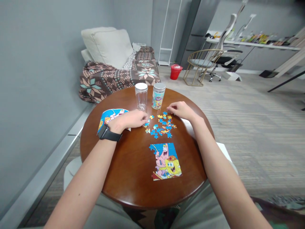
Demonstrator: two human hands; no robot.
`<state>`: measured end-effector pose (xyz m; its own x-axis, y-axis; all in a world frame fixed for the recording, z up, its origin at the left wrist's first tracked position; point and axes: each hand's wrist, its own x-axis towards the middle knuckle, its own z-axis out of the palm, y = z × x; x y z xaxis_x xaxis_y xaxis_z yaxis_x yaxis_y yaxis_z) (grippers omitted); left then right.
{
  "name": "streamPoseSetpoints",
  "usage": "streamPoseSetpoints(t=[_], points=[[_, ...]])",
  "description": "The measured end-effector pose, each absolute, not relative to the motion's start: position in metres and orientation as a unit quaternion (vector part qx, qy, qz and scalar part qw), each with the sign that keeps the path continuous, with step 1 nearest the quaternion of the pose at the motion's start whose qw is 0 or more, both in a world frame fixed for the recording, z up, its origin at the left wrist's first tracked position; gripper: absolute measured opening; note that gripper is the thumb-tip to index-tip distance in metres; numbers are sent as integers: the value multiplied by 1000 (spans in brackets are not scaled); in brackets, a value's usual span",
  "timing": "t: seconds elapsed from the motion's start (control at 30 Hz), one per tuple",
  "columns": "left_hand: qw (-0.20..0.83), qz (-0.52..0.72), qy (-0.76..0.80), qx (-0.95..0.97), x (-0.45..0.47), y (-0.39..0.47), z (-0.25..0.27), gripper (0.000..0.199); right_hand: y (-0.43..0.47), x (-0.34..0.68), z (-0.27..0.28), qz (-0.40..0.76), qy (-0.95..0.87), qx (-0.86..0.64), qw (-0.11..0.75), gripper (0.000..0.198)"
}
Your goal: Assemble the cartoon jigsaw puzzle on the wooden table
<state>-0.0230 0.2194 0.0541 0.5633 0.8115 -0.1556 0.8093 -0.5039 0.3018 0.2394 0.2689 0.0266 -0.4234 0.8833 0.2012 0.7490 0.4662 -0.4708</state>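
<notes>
Both my hands rest over the round table, at the edges of a loose heap of jigsaw puzzle pieces [164, 124], mostly blue and yellow. My left hand [134, 118], below a black wristwatch [108, 133], has its fingers curled down at a small blue and yellow puzzle piece [146, 125] on the heap's left side. On the far right of the heap, my right hand [182, 109] has bent, closed fingers touching down; what is under its fingertips is hidden. Nearer me lies a partly joined cartoon puzzle [170, 162], its left edge uneven.
A clear jar [141, 98] with a white lid and a cartoon-printed jar [158, 97] stand at the back of the table [128, 178]. A cartoon picture sheet [105, 119] lies partly under my left forearm. White paper [189, 127] is beneath my right arm.
</notes>
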Motion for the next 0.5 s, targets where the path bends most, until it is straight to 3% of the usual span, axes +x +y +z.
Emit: streamPoseSetpoints(t=[0.3,0.5], points=[[163,0,470,867,-23,218,57,16,266,238,31,265,-826,-456,198,19],[163,19,448,879,-19,219,52,19,257,224,34,343,-852,-384,95,25]])
